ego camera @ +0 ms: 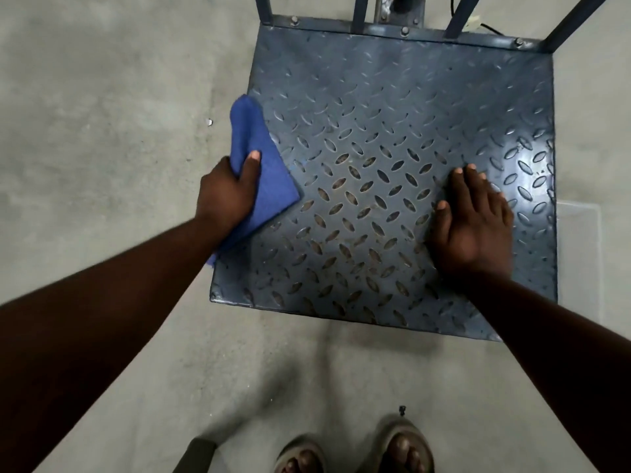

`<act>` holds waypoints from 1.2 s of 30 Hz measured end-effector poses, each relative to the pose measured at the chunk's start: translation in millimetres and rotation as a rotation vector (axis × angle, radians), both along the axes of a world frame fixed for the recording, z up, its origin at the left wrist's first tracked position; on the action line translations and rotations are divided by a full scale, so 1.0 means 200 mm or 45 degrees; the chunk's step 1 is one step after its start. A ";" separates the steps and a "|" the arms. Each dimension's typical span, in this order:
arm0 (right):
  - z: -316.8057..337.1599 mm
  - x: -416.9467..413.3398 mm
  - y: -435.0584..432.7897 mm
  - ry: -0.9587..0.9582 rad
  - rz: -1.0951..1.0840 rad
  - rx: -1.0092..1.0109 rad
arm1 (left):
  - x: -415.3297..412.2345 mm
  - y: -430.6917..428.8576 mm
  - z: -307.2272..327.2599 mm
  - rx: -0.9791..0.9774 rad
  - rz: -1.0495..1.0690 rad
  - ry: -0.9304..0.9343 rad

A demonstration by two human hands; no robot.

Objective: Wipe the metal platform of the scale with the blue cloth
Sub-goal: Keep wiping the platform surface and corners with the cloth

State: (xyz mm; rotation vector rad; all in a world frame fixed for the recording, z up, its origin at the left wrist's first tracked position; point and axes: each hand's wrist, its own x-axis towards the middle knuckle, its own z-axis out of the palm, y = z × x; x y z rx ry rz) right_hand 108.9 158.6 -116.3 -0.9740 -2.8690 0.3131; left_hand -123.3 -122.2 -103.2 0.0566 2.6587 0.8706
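The scale's metal platform [375, 114] is a blue-grey square of tread plate lying flat on the concrete floor, with rusty patches in its raised diamonds near the middle. My left hand [227, 196] grips the folded blue cloth [269, 172] at the platform's left edge; the cloth lies partly on the plate and partly over the floor. My right hand [473, 220] rests flat on the right half of the platform, fingers spread, holding nothing.
Blue metal uprights [360, 11] and a bolted rail rise along the platform's far edge. A black cable [491, 29] runs off at the back right. My sandalled feet [404, 448] stand on the grey concrete floor [102, 131] just in front of the platform.
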 end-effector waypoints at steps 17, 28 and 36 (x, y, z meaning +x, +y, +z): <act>0.00 0.00 0.01 -0.005 -0.015 0.003 | 0.46 0.06 -0.06 -0.235 -1.659 0.572; -0.02 0.01 0.01 0.000 -0.013 0.007 | 0.42 0.42 -0.01 -0.161 -1.459 0.523; -0.03 0.00 0.01 0.012 -0.026 0.042 | 0.23 0.35 0.04 -0.117 -0.935 0.642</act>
